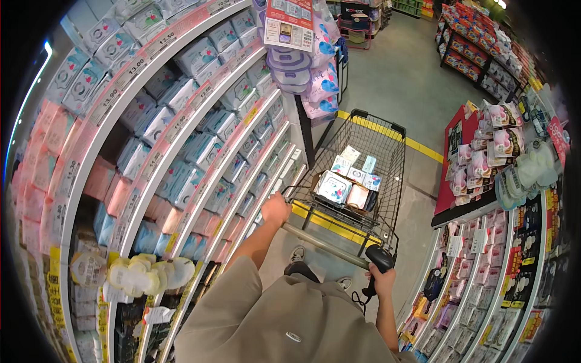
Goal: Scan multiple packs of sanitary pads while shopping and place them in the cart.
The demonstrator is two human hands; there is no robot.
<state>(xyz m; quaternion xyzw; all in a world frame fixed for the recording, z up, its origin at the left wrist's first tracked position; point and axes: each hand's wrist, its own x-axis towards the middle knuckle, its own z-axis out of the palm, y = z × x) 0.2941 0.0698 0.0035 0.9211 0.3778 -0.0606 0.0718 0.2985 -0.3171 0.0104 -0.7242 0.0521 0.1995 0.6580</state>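
Observation:
My left hand (276,208) is wrapped around the left end of the handlebar (324,245) of a wire shopping cart (396,159). At the bar's right end, my right hand (382,280) grips a black handheld barcode scanner (380,257) with a dark coiled cord. Whether its fingers also touch the bar is hard to tell. Inside the cart, close to the handle, an open carton holds several packs. Among them are a large white pack with a blue print (333,188), a pale pink pack (357,196), and a light blue pack (370,164) farther forward.
Shelves of wrapped packs (211,140) with price strips line the left side. Hanging packs (320,86) fill a display end ahead. To the right stand a red-sided display (447,159) and lower shelves (472,272). A yellow floor strip (420,148) crosses the aisle beyond the cart.

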